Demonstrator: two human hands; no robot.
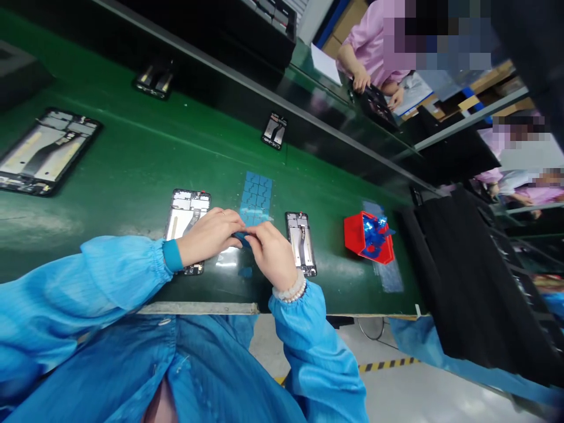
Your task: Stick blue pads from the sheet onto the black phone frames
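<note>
My left hand (212, 236) and my right hand (275, 254) meet fingertip to fingertip at the near end of a sheet of blue die-cut stickers (257, 194). Both are closed in a pinch; the fingers hide what lies between them, though a bit of blue shows just below. Under my left hand and wrist lies an opened phone body (176, 220) with its inner side up, partly covered. Another opened phone body (304, 244), with a dark flex cable across it, rests just right of my right hand. A small blue piece (245, 272) lies on the green bench between my forearms.
A red bin (355, 235) with crumpled blue film stands at the right on a clear strip (390, 276). More opened phones lie at the left (48, 153) and along the back (275, 130). Black covering (467, 282) hangs at the right. Co-workers sit beyond the shelf.
</note>
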